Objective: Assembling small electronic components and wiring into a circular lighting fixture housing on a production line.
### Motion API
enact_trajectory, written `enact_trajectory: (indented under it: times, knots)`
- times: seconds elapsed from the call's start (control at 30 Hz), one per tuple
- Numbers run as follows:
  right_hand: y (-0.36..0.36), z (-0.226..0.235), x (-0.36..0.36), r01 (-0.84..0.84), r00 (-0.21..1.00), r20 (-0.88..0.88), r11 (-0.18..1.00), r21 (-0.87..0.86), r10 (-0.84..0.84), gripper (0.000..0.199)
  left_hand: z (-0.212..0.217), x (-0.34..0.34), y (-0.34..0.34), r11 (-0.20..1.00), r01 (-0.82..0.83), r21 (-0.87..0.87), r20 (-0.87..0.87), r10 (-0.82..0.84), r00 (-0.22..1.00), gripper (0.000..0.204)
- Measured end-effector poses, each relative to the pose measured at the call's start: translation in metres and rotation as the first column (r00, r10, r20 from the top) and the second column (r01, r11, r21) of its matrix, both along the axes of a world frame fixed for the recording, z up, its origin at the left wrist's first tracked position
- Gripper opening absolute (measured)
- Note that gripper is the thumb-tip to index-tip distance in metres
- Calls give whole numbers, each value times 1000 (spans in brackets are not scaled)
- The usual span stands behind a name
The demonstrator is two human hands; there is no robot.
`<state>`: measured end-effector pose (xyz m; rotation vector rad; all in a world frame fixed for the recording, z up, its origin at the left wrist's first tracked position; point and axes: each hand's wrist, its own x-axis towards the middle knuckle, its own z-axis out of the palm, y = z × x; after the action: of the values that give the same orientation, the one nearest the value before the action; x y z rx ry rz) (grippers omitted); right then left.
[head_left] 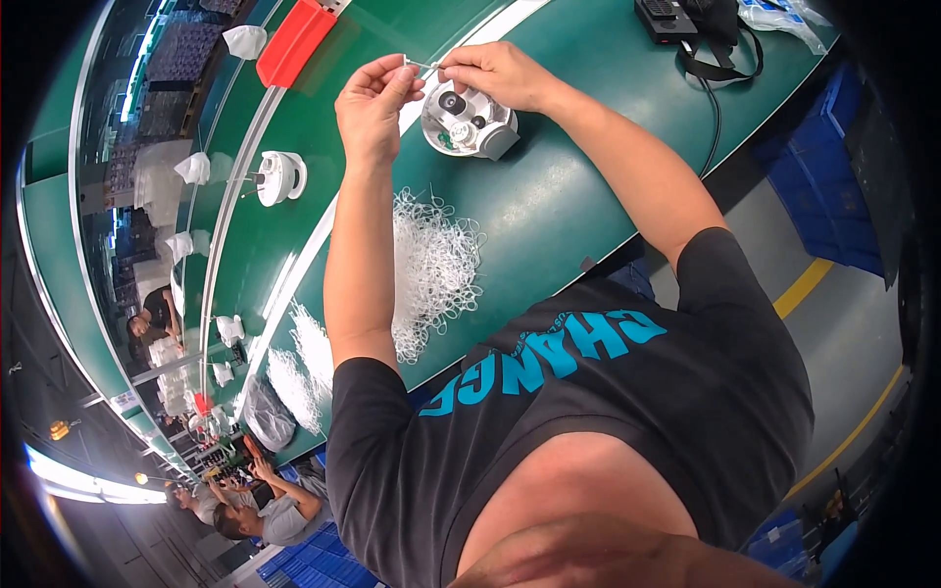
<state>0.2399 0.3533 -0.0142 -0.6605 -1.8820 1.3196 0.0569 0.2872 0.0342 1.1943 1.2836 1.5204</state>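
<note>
Pinched between my left hand and my right hand is a thin, pale piece, cord-like, too small to tell its kind. My left fingers are closed at one end of it, and my right fingers at the other. Just below both hands sits a white rounded device housing, with its inside exposed and a black lens-like round part showing. Beside my left forearm lies a heap of white looped cords on the green table.
Left of the table runs a green conveyor carrying another white device and a red tray. A black boxy unit with a cable lies at the far right. Blue crates stand beyond the table edge. Co-workers work at lower left.
</note>
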Motion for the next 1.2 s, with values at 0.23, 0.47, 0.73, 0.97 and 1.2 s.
enact_trajectory:
  times: [0.23, 0.47, 0.73, 0.97, 1.2]
  knots:
    - [4, -3, -2, -32, 999, -10, 999, 43, 32, 24, -7, 0, 5, 995, 82, -56, -158, -90, 983, 13]
    - [3, -10, -1, 35, 998, -49, 995, 99, -30, 25, -11, 0, 9, 984, 47, -172, -351, -106, 931, 15]
    - [3, -13, -7, 27, 997, -78, 991, 128, -18, 28, -16, 0, 5, 971, -22, -238, -469, -95, 878, 13]
    - [5, -13, -11, 184, 978, -120, 978, 100, -172, 21, -19, 8, 6, 981, -25, -191, -622, -101, 777, 8]
    - [11, -17, -5, 39, 960, -244, 932, -361, -134, 23, -16, 17, 1, 996, 88, 3, -927, -30, 374, 14]
